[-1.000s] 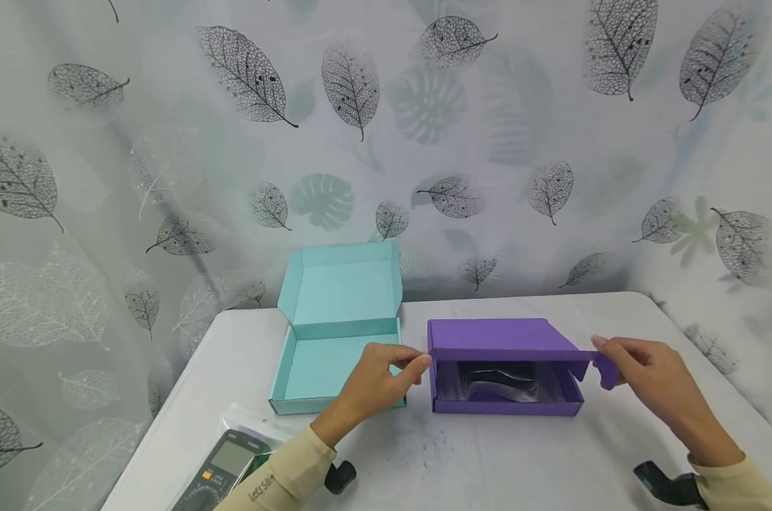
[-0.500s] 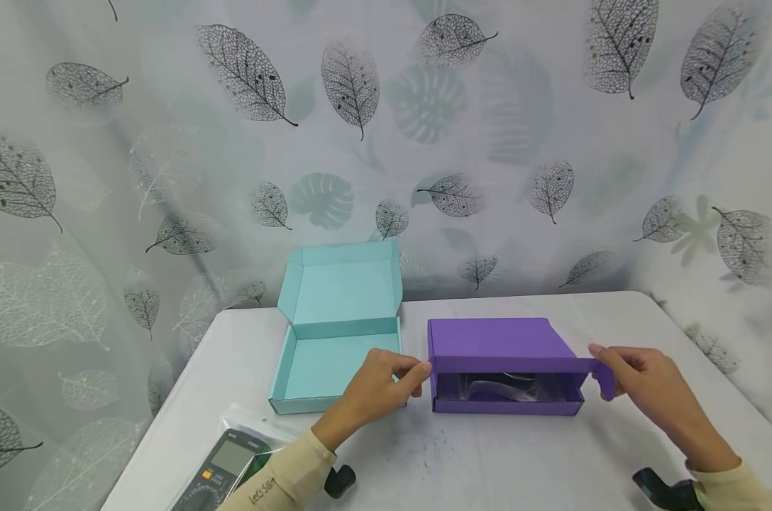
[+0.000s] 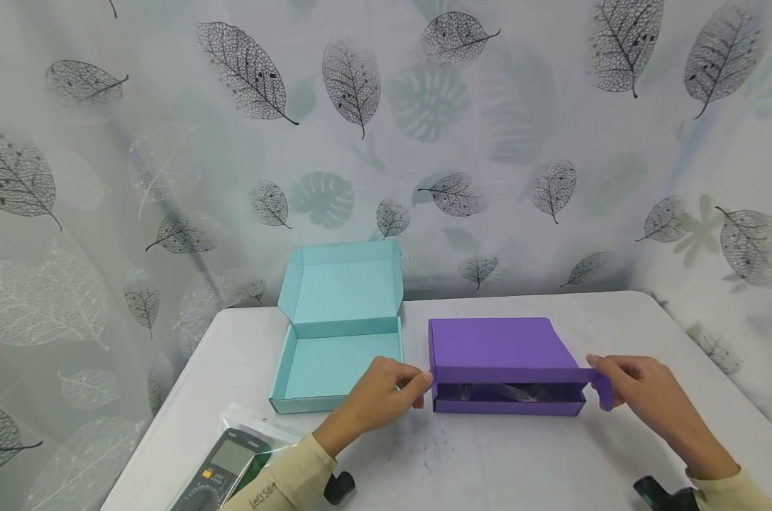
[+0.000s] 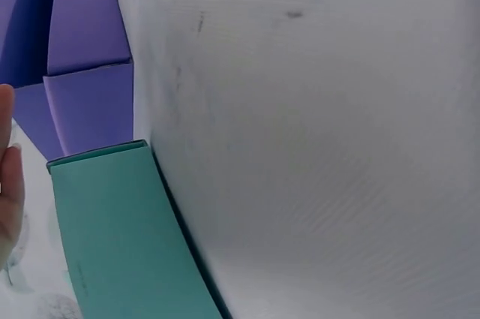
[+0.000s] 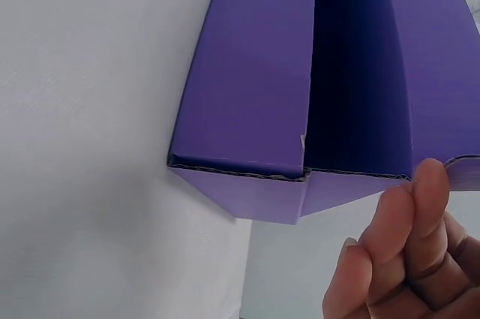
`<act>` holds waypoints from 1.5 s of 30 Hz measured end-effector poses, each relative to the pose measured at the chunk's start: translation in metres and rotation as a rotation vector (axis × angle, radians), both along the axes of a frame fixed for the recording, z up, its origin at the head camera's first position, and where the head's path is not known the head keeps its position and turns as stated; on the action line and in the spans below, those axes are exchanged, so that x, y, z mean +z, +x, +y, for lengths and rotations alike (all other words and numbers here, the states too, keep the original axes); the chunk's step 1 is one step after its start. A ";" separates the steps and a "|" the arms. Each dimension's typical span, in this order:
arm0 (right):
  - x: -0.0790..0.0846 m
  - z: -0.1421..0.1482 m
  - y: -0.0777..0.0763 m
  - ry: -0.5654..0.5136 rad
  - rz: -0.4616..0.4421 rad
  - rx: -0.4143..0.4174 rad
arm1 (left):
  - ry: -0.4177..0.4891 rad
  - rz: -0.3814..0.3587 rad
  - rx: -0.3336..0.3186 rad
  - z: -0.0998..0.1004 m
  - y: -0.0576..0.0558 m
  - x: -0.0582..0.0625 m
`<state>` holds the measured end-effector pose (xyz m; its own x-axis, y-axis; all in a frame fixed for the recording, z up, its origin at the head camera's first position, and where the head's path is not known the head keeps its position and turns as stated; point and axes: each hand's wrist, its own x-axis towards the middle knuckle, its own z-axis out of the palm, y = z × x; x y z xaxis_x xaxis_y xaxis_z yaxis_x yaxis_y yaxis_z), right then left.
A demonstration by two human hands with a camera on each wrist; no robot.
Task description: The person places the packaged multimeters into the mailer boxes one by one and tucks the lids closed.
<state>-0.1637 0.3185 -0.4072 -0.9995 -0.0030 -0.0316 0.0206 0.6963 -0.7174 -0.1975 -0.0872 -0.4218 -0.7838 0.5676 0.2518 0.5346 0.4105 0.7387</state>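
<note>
The purple cardboard box (image 3: 510, 409) stands on the white table, its lid (image 3: 494, 344) tilted down over it with a narrow gap at the front. Through the gap shows something in clear plastic (image 3: 501, 392), mostly hidden. My left hand (image 3: 382, 390) pinches the lid's left front corner between thumb and index finger. At the right end, my right hand (image 3: 641, 383) grips the lid's side flap (image 3: 603, 392). In the right wrist view, fingertips (image 5: 430, 180) meet the lid's edge beside the dark gap.
Left of the purple box stands an open teal box (image 3: 338, 358), its lid raised. A multimeter (image 3: 226, 458) in a clear bag lies at the front left, partly behind my left sleeve (image 3: 290, 475). A leaf-print curtain (image 3: 360, 156) hangs behind the white table (image 3: 488, 468).
Both hands have lowered the purple lid's front edge, narrowing the gap and hiding more of the contents. The teal box and the multimeter have stayed put.
</note>
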 end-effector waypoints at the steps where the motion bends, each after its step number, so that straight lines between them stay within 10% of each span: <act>1: -0.001 0.000 0.000 -0.003 -0.001 0.004 | -0.002 -0.006 -0.001 0.000 0.000 -0.001; 21: -0.019 0.000 0.006 0.046 0.072 0.115 | -0.016 -0.036 -0.084 0.003 0.008 -0.013; 45: -0.039 0.000 0.022 0.030 0.211 0.131 | -0.214 0.028 -0.003 0.013 0.023 -0.016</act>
